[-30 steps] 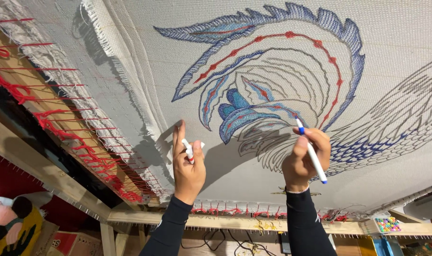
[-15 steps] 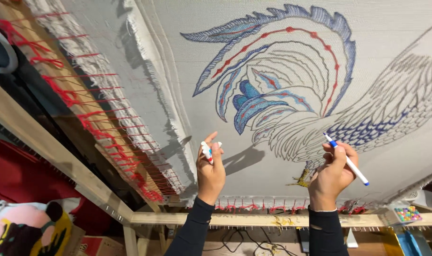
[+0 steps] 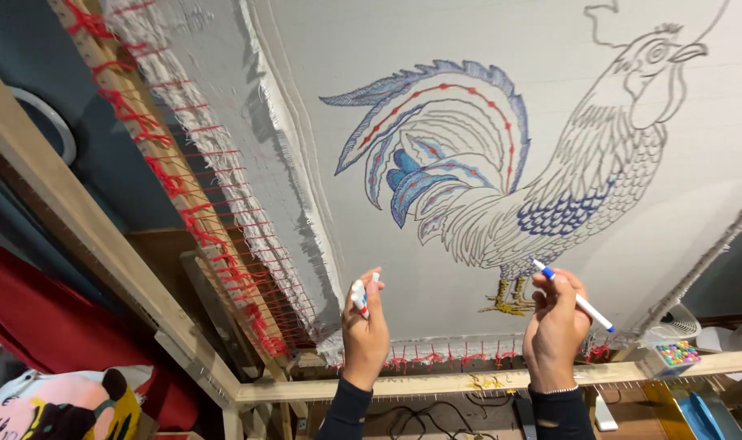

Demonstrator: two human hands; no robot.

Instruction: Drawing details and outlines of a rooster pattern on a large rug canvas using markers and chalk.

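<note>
The rooster drawing [image 3: 534, 163] loses its comb past the top edge.

The cloth [image 3: 485, 49] is pale grey-white, bearing a rooster drawing [image 3: 542, 163] outlined in dark lines, its tail filled blue with red dots, its feet yellow; the lacing thread [image 3: 183, 191] is red; the marker [image 3: 573, 295] is white, tipped blue; the sleeves [image 3: 346, 411] are black.
</note>
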